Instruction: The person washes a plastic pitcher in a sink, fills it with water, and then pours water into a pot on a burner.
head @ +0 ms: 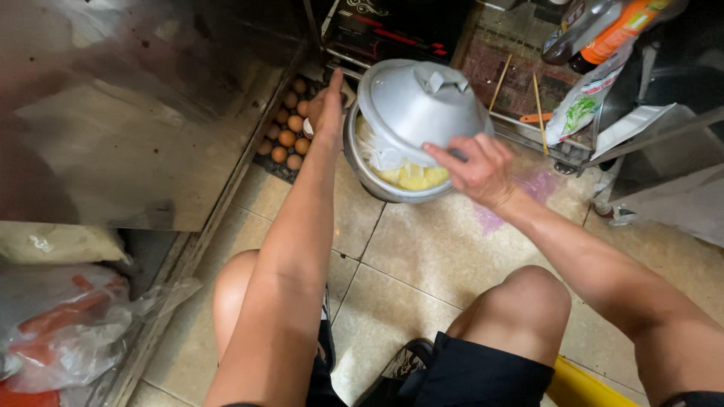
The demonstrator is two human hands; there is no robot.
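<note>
A round metal pot [367, 179] sits on the tiled floor in front of my knees, holding pale yellow food and a white plastic bag. My right hand [471, 167] grips the rim of the pot's grey metal lid [418, 102] and holds it tilted above the pot's far side. My left hand [328, 105] reaches forward at the pot's left rim, fingers stretched out towards a tray of brown eggs [288, 128]; whether it touches the pot is unclear.
A steel cabinet wall [128, 113] stands at the left. Plastic bags of food [60, 316] lie on a low shelf at the lower left. Behind the pot is a wire rack [520, 83] with chopsticks, bottles [603, 30] and packets.
</note>
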